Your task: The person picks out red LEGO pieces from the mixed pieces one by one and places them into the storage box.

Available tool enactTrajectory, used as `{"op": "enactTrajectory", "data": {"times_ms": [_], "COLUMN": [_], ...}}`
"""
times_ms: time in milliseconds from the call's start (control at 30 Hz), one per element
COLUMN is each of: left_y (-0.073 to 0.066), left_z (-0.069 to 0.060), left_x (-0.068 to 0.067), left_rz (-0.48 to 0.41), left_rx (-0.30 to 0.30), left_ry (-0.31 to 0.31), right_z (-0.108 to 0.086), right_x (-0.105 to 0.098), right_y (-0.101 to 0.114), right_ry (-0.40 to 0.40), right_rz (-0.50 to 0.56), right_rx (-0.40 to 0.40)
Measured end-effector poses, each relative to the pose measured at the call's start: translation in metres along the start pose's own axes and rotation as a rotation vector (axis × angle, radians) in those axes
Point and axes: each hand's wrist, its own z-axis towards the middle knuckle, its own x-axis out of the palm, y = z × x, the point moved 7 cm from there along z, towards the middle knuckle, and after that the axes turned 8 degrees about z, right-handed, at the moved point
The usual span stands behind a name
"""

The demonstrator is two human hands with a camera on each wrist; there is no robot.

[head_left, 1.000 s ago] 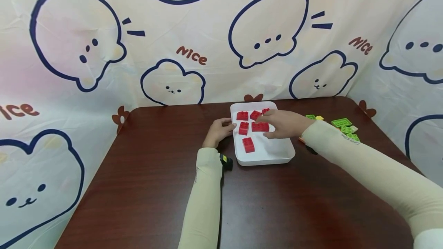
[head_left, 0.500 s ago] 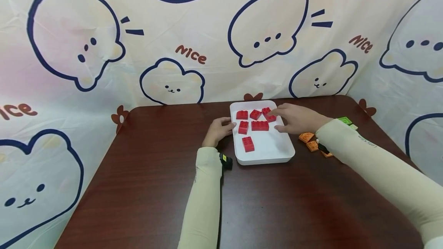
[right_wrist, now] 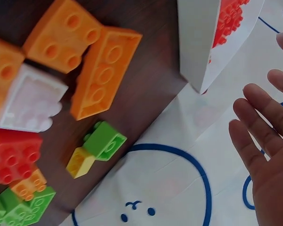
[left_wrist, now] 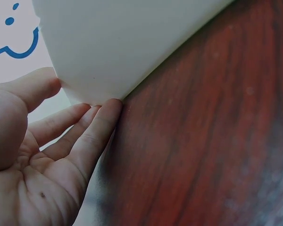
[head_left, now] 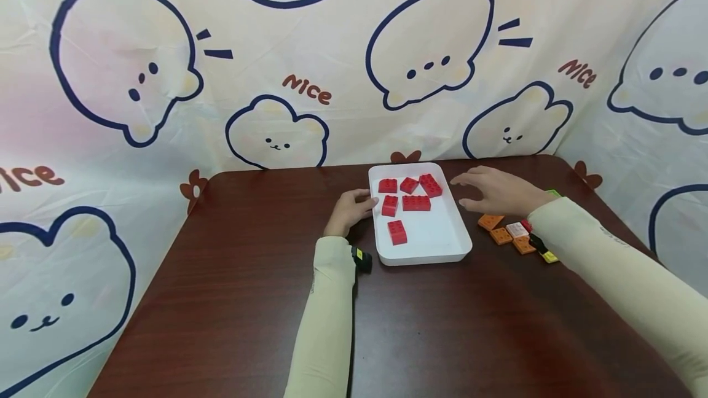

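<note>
A shallow white tray stands on the dark wooden table, with several red toy bricks spread inside it. At its left side, my left hand holds the tray steady. In the left wrist view, the thumb of the left hand meets the rim and its fingertips touch the outer wall. My right hand hovers just beyond the tray's right edge, with its fingers extended and nothing in them. In the right wrist view, the right hand shows loosely spread fingers, apart from the tray.
Right of the tray lie loose orange bricks, a white brick, a red brick, green bricks and a yellow brick. The right forearm covers part of this pile. A patterned cloth hangs behind the table.
My right hand has let go of a red brick at the tray's upper right and drawn back to the right, outside the tray. The left hand stays at the tray's side.
</note>
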Motion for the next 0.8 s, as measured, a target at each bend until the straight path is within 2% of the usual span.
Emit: {"op": "enactTrajectory", "data": {"times_ms": [400,800], "left_y": [0.000,-0.001], "left_z": [-0.001,-0.002], "left_x": [0.000,0.001], "left_rz": [0.023,0.014], "left_rx": [-0.010,-0.008], "left_ry": [-0.003,-0.005], "right_z": [-0.018,-0.040], "right_x": [-0.004,-0.001], "right_y": [-0.031,-0.058], "right_ry": [0.009,-0.002], "right_rz": [0.003,0.029], "right_rx": [0.106,0.110]}}
